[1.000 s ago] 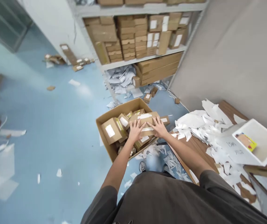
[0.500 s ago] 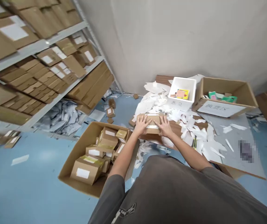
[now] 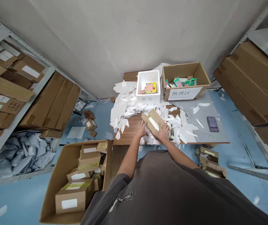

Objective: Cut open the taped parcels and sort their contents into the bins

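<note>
A small brown cardboard box (image 3: 153, 122) with clear tape and a white strip along its top is tilted at an angle over the table's front part. My left hand (image 3: 141, 129) grips its lower left side, fingers bent against the cardboard. On the right edge, my right hand (image 3: 163, 131) is closed around the near corner. Torn white paper (image 3: 130, 104) lies around the box. Just right of my right hand, a yellow-and-black tool (image 3: 172, 133) is partly covered by scraps; its kind is hard to make out.
Behind stand a white bin (image 3: 148, 99) with a yellow packet and a labelled carton (image 3: 185, 93) holding green packs. A large open carton (image 3: 51, 187) of small boxes sits left of the table (image 3: 122, 137). Shelving (image 3: 42, 84) flanks the left. A blurred dark object (image 3: 212, 124) lies right.
My view has swung right. The box, held level before with both hands on its top, is now turned at a slant, with my hands at its sides.
</note>
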Available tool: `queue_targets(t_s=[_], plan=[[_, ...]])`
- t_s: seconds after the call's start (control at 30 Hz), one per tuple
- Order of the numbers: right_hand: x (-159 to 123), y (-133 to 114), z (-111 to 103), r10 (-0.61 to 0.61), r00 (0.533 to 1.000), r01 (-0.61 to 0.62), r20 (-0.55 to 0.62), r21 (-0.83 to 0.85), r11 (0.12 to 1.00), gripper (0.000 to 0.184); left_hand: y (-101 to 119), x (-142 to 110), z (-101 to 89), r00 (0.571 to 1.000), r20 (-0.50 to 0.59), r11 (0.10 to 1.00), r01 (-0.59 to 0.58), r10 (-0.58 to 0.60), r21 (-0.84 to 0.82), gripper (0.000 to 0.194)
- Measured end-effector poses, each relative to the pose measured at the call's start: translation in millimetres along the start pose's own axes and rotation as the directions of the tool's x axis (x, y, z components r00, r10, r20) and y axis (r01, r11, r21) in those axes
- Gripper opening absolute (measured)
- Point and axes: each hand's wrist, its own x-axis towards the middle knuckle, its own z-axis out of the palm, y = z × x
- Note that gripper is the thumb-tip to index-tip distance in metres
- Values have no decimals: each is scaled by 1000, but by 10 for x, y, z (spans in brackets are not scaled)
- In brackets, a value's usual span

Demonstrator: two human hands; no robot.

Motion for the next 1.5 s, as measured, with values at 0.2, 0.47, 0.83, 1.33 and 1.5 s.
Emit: queue_targets(t_s=[0.2,0.47,0.83,1.33,1.5], plan=[[83,318,-86,-155,979,155,132,8,988,90,248,-181,432,996,38,964,-63,76,-258,135],[187,566,-270,-350,902,317,252,164,934,102,359,-245,518,999,-49,920,-33,15,-390,109],[558,-321,-608,-265,961,276,-79,250,928,53,-260,140,-524,961,-274,832,-182,38,-524,70],[284,-64,-203,-271,962,241,2,451,859,95,-475,112,-301,939,-174,774,-343,297,-532,104],[304,-146,-424,-240,970,229,-32,436,870,77,-495,246,-399,936,-245,742,-351,254,-572,68]])
